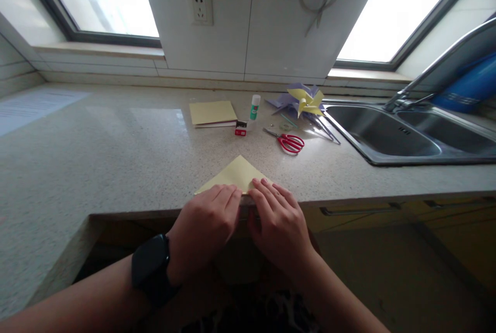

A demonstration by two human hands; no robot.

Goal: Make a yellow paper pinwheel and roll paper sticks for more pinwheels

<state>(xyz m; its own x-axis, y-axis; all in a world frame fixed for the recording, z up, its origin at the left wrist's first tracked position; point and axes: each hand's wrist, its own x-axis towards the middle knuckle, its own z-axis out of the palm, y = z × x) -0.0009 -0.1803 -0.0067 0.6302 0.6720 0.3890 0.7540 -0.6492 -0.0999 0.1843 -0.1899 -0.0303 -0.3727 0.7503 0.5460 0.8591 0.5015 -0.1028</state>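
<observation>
A sheet of yellow paper (237, 171), folded into a triangle, lies at the counter's front edge with its point facing the wall. My left hand (211, 216) is closed over the paper's lower left part, fingers bent together and pressing on it. Over the lower right part, my right hand (277, 214) rests with fingers stretched out and slightly apart, their tips flat on the paper. Its thumb hangs below the counter edge. Both hands cover much of the paper's long folded side.
Behind the paper lie red-handled scissors (290, 142), a small red-and-black box (241, 129), a glue stick (254, 107) and a stack of yellow paper (213, 112). Yellow and purple pinwheels (304, 100) lie beside the sink (387, 129). A printed sheet (36, 108) is at far left.
</observation>
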